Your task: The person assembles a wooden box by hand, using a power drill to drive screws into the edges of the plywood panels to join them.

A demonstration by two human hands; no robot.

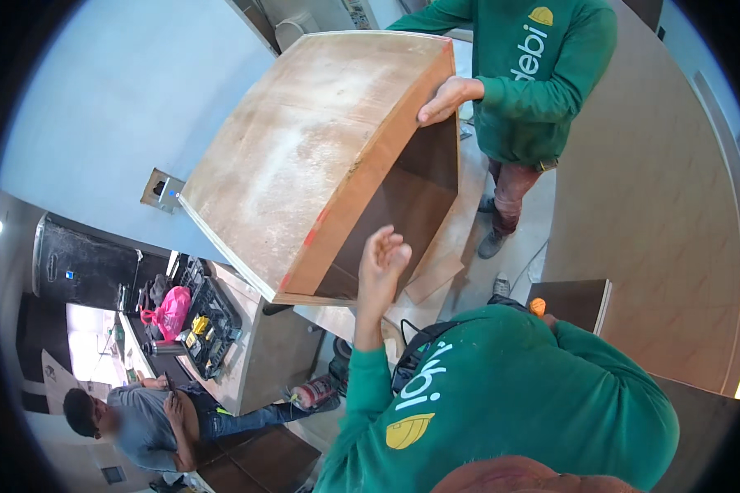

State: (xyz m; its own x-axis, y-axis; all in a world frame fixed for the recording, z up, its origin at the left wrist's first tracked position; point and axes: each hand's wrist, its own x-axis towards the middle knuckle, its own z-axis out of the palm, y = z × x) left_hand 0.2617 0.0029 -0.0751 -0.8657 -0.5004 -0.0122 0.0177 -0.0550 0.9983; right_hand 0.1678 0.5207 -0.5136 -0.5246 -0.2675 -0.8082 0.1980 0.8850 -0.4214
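Observation:
A large wooden cabinet box, pale with dust on its outer panel and dark inside its open side, is held up in front of me. My left hand is raised by the lower edge of its open side, fingers loosely bent and apart, with nothing in it. A co-worker's hand presses flat against the box's far right edge. My right hand, mostly hidden by my sleeve, is closed at an orange-and-black object whose kind I cannot make out.
A counter at left carries an open black tool case and a pink bag. Another person in grey stands beyond it. A large wood panel stands at right; a smaller dark board is near my right hand.

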